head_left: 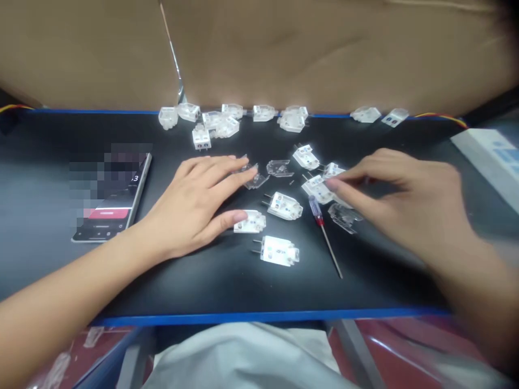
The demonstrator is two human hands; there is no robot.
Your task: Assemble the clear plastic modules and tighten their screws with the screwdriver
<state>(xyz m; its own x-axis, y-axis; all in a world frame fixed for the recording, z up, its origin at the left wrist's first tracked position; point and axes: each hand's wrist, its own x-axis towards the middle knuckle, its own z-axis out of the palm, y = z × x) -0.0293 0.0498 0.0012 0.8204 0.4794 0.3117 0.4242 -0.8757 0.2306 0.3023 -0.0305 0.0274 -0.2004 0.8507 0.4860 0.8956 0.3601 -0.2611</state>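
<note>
My left hand (198, 202) lies with spread fingers on the black table. Its fingertips touch a clear plastic cover (255, 178), and its thumb rests on a white plug (253, 221). My right hand (389, 200) has thumb and forefinger pressed together at a white plug (318, 188) in a small cluster; what lies between the fingertips is too small to make out. Under that hand is another clear cover (344, 216). A screwdriver (320, 219) with a clear and red handle points toward the front edge. Two more white plugs (285, 206) (279, 250) lie between the hands.
A phone (117, 200) lies at the left. Several clear-covered plugs (263, 112) line the back edge beside a cardboard wall (259, 54). A thin metal rod (174, 54) leans there. A white box (490, 162) is at the right, and the table's blue edge (275, 316) runs in front.
</note>
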